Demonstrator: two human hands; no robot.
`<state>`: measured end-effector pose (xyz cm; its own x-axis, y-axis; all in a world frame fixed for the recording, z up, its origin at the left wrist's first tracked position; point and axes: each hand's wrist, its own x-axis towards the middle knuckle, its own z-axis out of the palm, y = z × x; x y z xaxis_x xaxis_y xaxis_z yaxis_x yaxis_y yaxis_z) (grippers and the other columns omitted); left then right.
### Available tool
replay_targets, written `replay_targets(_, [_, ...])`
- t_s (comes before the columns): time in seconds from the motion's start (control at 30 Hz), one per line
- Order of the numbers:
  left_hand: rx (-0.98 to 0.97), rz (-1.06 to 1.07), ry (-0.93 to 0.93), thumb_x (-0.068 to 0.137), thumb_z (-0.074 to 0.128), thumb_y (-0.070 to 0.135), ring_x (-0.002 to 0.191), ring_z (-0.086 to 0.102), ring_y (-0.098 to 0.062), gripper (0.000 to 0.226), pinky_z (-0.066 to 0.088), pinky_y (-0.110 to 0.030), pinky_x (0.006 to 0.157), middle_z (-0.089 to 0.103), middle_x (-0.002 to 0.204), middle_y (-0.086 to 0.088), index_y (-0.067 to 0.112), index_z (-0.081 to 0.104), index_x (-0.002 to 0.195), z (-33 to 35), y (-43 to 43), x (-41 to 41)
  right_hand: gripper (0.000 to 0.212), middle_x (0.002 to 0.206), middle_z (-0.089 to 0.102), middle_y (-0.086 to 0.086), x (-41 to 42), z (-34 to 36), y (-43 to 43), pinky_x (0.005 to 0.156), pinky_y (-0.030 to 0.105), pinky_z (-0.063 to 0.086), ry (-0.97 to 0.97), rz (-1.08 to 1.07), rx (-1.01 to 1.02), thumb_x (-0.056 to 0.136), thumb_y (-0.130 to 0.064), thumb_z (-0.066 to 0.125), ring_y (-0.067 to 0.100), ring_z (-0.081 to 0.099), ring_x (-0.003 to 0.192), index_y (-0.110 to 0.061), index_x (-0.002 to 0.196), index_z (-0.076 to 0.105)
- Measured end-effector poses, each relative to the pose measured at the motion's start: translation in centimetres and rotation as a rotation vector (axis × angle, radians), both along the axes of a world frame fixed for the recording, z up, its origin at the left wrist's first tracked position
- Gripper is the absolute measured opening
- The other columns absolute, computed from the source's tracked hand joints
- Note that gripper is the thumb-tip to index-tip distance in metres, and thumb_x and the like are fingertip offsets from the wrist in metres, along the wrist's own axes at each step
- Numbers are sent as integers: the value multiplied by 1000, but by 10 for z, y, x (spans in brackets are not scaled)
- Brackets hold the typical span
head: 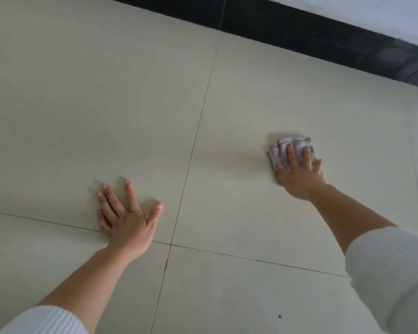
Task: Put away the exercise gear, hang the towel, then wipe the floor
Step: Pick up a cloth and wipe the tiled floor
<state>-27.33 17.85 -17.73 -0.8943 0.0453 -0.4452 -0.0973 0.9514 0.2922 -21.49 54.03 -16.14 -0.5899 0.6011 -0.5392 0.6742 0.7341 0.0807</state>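
Note:
A crumpled pale cloth (296, 143) lies on the cream tiled floor (106, 104) at the right. My right hand (299, 175) presses flat on top of it with straight, spread fingers, and part of the cloth is hidden under the palm. My left hand (126, 218) rests flat on a bare tile at the lower left, fingers spread, holding nothing.
A dark skirting band (323, 37) runs along the far edge of the floor below a white wall (372, 13). Thin grout lines cross between my hands. A small dark speck (279, 316) sits on the near tile.

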Motion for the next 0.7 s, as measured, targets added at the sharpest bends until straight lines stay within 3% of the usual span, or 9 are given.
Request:
replay_targets(0.1, [1,-4,14,87,40,61,141,-27,-26,88,-8,-47,113,-27,153,-16,22,-9,150,-1,0,0,63,158,-23,9,-13,5,-65,113,63,-1,11,-63,-102,93,-59,7,49,-17,140,-39,149,-13])
replay_targets(0.23, [-3,-14,-8,88,39,61,141,-27,-27,88,-9,-48,114,-26,153,-17,23,-11,149,0,0,0,60,153,-34,6,23,15,-171,115,60,-8,113,335,-169,100,-52,17,47,-28,137,-41,147,-18])
replay_targets(0.37, [4,-21,-12,88,42,59,141,-26,-27,89,-8,-48,114,-24,154,-17,21,-10,149,5,0,2,61,149,-34,2,94,20,-218,115,52,-16,134,528,-205,100,-49,25,38,-32,137,-44,146,-15])
replay_targets(0.43, [20,-27,-31,88,43,59,141,-25,-27,89,-9,-48,114,-24,154,-17,21,-9,150,8,-1,1,58,154,-25,2,129,17,-225,117,48,-11,146,567,-186,100,-50,21,35,-24,142,-43,146,-13])
replay_targets(0.5, [30,-34,-43,88,43,59,141,-26,-28,89,-10,-47,113,-25,153,-17,21,-10,149,10,-2,0,55,157,-15,4,155,19,-219,119,47,1,113,481,-138,97,-53,10,33,-12,145,-41,148,-9])
replay_targets(0.57, [23,-40,-50,88,42,59,141,-26,-28,90,-11,-47,113,-26,153,-17,21,-11,149,10,-3,1,59,155,-25,3,171,24,-200,120,44,-1,59,311,-120,92,-55,-2,30,-15,146,-41,147,-17])
replay_targets(0.7, [5,-43,-24,88,40,60,141,-25,-30,89,-10,-49,113,-25,153,-18,19,-11,149,2,-1,0,63,157,-25,8,175,29,-136,119,43,-1,-39,-161,-106,99,-52,17,33,-12,147,-37,148,-20])
